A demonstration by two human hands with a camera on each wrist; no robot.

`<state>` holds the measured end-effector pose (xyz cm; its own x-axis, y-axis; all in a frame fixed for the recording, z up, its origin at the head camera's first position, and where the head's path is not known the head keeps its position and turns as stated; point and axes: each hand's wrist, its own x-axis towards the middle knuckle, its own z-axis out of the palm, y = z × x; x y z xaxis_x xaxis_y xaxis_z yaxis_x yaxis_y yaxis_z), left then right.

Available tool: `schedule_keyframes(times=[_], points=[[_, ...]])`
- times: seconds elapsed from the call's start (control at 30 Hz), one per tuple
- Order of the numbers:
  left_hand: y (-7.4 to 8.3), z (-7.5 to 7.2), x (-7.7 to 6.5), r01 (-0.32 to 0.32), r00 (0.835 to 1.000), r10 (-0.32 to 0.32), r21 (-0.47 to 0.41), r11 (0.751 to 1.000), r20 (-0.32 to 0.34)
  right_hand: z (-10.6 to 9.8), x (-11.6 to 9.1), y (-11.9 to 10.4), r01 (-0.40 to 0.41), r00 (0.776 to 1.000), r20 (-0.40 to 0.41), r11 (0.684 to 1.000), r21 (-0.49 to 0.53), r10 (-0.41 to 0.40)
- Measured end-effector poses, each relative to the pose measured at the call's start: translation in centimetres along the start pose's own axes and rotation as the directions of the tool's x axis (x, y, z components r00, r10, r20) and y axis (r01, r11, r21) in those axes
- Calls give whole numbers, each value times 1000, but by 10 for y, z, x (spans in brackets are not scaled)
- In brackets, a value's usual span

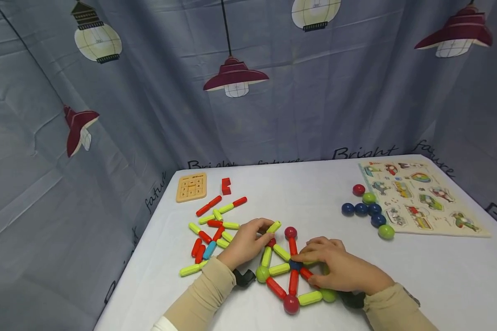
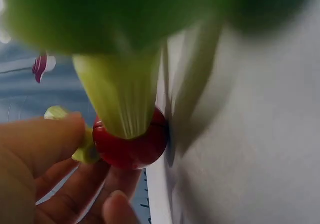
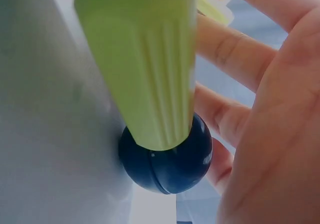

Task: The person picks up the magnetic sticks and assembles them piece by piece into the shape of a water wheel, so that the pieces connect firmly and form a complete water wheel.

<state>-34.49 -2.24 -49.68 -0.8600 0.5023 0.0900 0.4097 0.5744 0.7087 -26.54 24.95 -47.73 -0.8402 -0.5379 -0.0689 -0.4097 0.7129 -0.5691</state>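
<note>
1. the work in hand looks like building a flat framework of coloured plastic rods and balls [image 1: 293,278], which lies between the two hands on the white surface [image 1: 290,197]; the step seems to be adding a rod to its far left edge.
2. the left hand [image 1: 246,241] has its grip clamped on a short yellow-green ribbed plastic rod [image 1: 274,226], thumb against fingers, just beside a glossy red plastic ball [image 1: 271,242]. whether the rod is seated in that ball i cannot tell.
3. the right hand [image 1: 335,264] has its grip apart: fingers spread and lightly bent over the framework's right side, one fingertip at the dark blue plastic hub ball [image 1: 295,265], apparently steadying it.
4. the next move, i judge, calls for lining up the rod's free end with the far red plastic ball [image 1: 291,233] and pressing it home while the hub is held down; a sideways push could twist neighbouring joints.
5. the right hand hides part of the framework beneath it, so those joints cannot be checked from above.
6. loose red, yellow-green and blue plastic rods [image 1: 209,249] lie near the left forearm, where a sleeve could brush them.
7. well apart, at right, sit loose dark blue, red and green balls [image 1: 361,209], beside a pale picture puzzle board [image 1: 422,197]; at far left are a tan number board [image 1: 191,187] and a small red notched block [image 1: 225,186].
</note>
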Motion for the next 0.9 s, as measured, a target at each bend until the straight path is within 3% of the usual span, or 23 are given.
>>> schedule_keyframes(times=[0.67,0.9], points=[[1,6,5,-1,998,4,41,999,-66,-2,-1,2,-2,1000,16,1000,21,2],[3,7,3,-57,998,60,124,991,-18,-1,1,2,-13,1000,17,1000,24,12]])
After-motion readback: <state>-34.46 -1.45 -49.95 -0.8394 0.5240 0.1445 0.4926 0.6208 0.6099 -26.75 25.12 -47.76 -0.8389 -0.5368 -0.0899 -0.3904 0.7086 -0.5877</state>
